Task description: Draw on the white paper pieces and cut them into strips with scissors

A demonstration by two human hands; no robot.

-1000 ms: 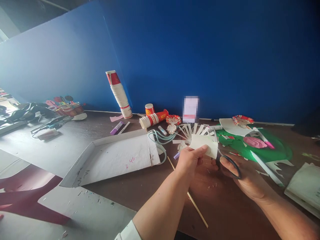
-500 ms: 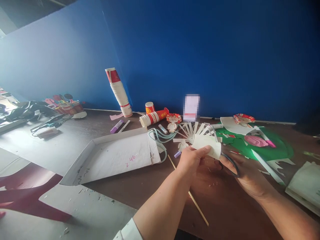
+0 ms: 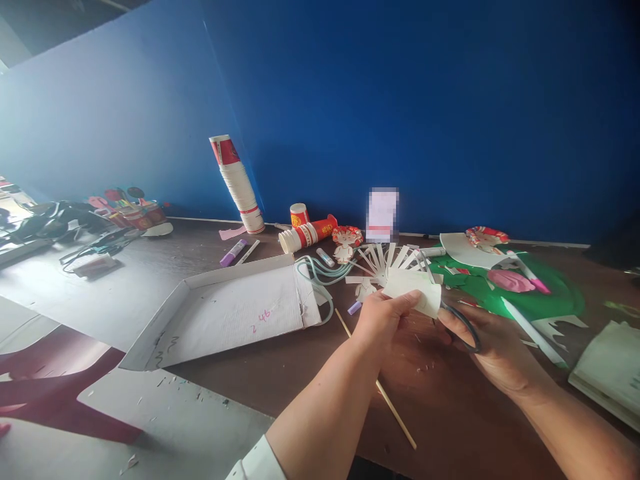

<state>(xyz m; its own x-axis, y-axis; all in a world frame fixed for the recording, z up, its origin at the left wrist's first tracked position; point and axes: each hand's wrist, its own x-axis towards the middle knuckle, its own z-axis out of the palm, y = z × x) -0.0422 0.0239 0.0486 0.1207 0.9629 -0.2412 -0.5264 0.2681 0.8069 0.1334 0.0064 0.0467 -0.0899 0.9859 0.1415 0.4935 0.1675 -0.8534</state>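
My left hand (image 3: pixel 384 320) pinches a cream piece of paper (image 3: pixel 415 288), thumb on top. Dark-handled scissors (image 3: pixel 467 328) are in my right hand (image 3: pixel 493 347), its fingers through the loops. The scissors' blades are mostly hidden behind the paper and my fingers, so I cannot tell whether they touch it. Just beyond the paper a white cup cut into strips (image 3: pixel 385 260) fans out on the table. A thin wooden stick (image 3: pixel 397 417) lies under my left forearm.
Left of my hands lies a shallow white cardboard tray (image 3: pixel 235 300). A tall leaning stack of paper cups (image 3: pixel 237 183) stands by the blue wall, with toppled cups (image 3: pixel 307 233) nearby. To the right are a green mat (image 3: pixel 560 293) with paper scraps and a pink marker (image 3: pixel 540 285).
The scissors' handle in my right hand has shifted very slightly, its loop looking a little more spread. My left hand and the paper stay almost where they were.
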